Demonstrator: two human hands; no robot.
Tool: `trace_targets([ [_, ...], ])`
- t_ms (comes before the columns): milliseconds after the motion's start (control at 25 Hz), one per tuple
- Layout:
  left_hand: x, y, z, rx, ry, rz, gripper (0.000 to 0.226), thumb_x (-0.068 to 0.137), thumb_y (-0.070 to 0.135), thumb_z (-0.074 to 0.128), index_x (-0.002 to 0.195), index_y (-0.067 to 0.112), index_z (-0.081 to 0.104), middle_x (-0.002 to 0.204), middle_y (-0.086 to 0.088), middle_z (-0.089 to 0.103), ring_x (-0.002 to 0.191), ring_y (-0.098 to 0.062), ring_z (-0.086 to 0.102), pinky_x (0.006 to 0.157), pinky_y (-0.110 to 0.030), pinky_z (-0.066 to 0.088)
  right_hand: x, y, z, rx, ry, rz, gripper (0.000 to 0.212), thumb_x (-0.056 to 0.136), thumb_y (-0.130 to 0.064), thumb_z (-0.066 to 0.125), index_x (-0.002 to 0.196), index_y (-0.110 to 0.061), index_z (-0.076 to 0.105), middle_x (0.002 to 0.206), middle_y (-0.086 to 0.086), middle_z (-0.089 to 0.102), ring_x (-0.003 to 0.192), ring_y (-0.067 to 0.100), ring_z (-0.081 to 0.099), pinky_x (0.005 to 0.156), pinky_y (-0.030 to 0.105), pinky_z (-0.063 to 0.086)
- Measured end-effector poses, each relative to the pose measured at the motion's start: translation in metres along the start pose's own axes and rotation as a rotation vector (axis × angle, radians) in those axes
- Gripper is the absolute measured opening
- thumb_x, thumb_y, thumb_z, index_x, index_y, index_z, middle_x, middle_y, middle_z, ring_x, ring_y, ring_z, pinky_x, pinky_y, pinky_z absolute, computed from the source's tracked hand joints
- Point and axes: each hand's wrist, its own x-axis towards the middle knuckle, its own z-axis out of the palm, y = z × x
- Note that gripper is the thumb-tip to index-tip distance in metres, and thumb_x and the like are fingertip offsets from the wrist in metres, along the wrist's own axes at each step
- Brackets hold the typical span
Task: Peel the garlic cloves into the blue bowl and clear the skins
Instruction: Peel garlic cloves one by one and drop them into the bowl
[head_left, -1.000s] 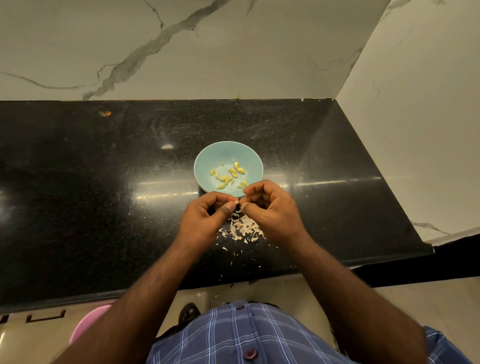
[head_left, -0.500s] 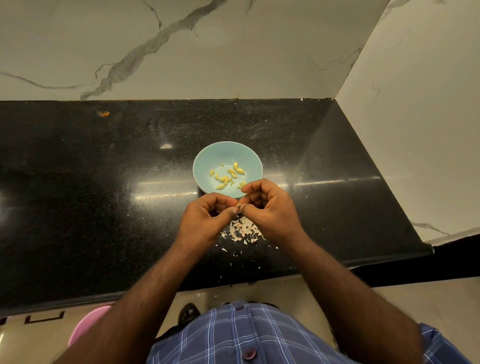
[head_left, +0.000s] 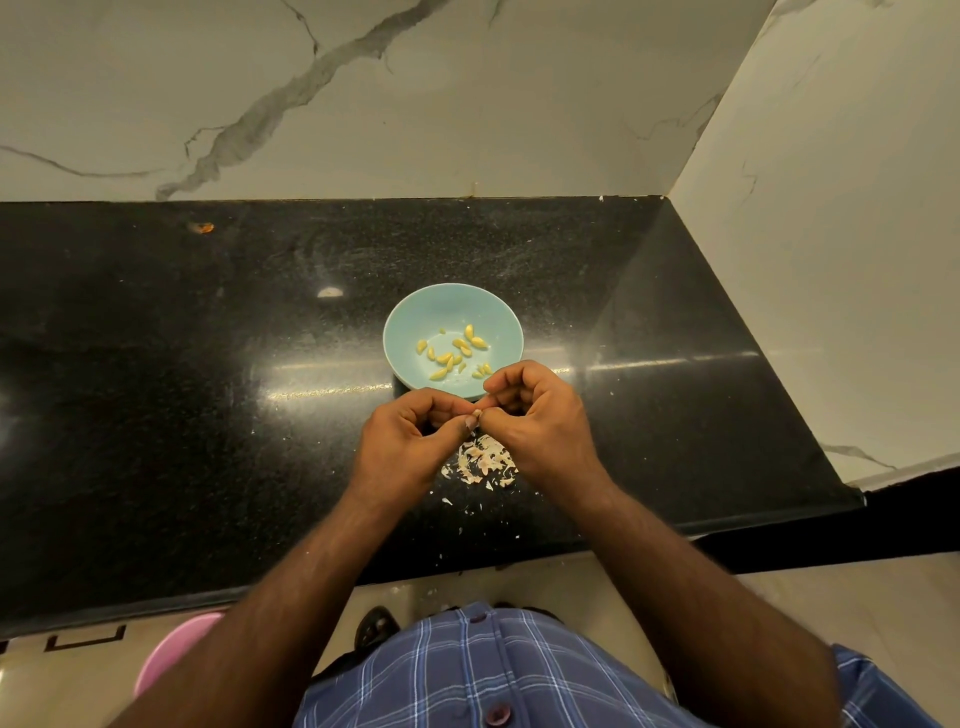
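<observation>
Left hand (head_left: 402, 441) and right hand (head_left: 540, 415) together, pinching one garlic clove (head_left: 476, 413) near blue bowl (head_left: 410, 325) of peeled cloves (head_left: 453, 354); skins (head_left: 483, 461) beneath on counter (head_left: 182, 364).

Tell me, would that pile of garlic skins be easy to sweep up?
Probably fiddly. The garlic skins look thin and flaky, so likely very light and floppy. Stray bits already lie scattered on the black counter, so a push may spread them.
</observation>
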Motion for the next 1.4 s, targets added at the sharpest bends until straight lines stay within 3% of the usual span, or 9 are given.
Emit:
trace_targets([
  [120, 0.001, -0.001, 0.000, -0.093, -0.011, -0.026, 0.010, 0.086, 0.006, 0.077, 0.091, 0.015, 0.077, 0.084, -0.008, 0.078, 0.085, -0.029, 0.075, 0.082, -0.045, 0.063, 0.000, -0.002, 0.000, 0.041, 0.008, 0.025, 0.026, 0.077, -0.001, 0.078, 0.094, -0.015, 0.065, 0.079, 0.000, 0.073, 0.077, 0.012, 0.071, 0.074, 0.035, 0.063],
  [320, -0.002, -0.003, 0.005, -0.244, -0.017, -0.098, 0.008, 0.088, 0.001, 0.073, 0.094, 0.005, 0.075, 0.079, -0.010, 0.076, 0.072, -0.016, 0.071, 0.069, -0.026, 0.056, 0.000, -0.002, 0.001, 0.079, 0.012, 0.040, 0.026, 0.075, 0.001, 0.076, 0.091, -0.016, 0.064, 0.077, 0.002, 0.073, 0.073, 0.014, 0.070, 0.072, 0.036, 0.062],
  [600, 0.000, -0.003, 0.004, -0.427, -0.015, -0.226, 0.013, 0.091, 0.004, 0.069, 0.103, -0.001, 0.071, 0.082, -0.015, 0.072, 0.074, -0.022, 0.063, 0.071, -0.031, 0.054, 0.005, -0.001, -0.010, 0.228, -0.113, 0.095, 0.022, 0.084, 0.005, 0.073, 0.103, -0.003, 0.066, 0.090, 0.014, 0.075, 0.084, 0.019, 0.071, 0.080, 0.036, 0.061],
  [880, 0.000, 0.001, 0.004, -0.417, -0.035, -0.273, 0.015, 0.086, 0.001, 0.072, 0.101, 0.001, 0.072, 0.082, -0.013, 0.072, 0.072, -0.016, 0.064, 0.069, -0.026, 0.053, 0.006, 0.000, -0.012, 0.193, -0.100, 0.080, 0.021, 0.083, 0.001, 0.078, 0.100, -0.005, 0.068, 0.091, 0.016, 0.075, 0.083, 0.018, 0.072, 0.074, 0.026, 0.058],
  [1200, 0.000, 0.005, 0.006, -0.459, -0.023, -0.327, 0.009, 0.095, 0.002, 0.063, 0.099, 0.002, 0.070, 0.078, -0.009, 0.068, 0.067, -0.013, 0.058, 0.064, -0.023, 0.050, 0.005, 0.008, -0.012, 0.083, -0.095, 0.081, 0.018, 0.082, 0.001, 0.076, 0.096, -0.010, 0.073, 0.087, 0.009, 0.075, 0.084, 0.021, 0.073, 0.080, 0.036, 0.061],
  [1400, 0.000, 0.005, 0.004, -0.424, -0.072, -0.321, 0.012, 0.097, 0.009, 0.062, 0.099, 0.003, 0.073, 0.077, -0.007, 0.068, 0.067, -0.011, 0.058, 0.064, -0.022, 0.049, 0.002, 0.004, -0.018, 0.081, -0.200, 0.032, 0.025, 0.086, -0.005, 0.078, 0.110, -0.012, 0.076, 0.101, -0.001, 0.077, 0.098, 0.009, 0.072, 0.087, 0.025, 0.058],
])
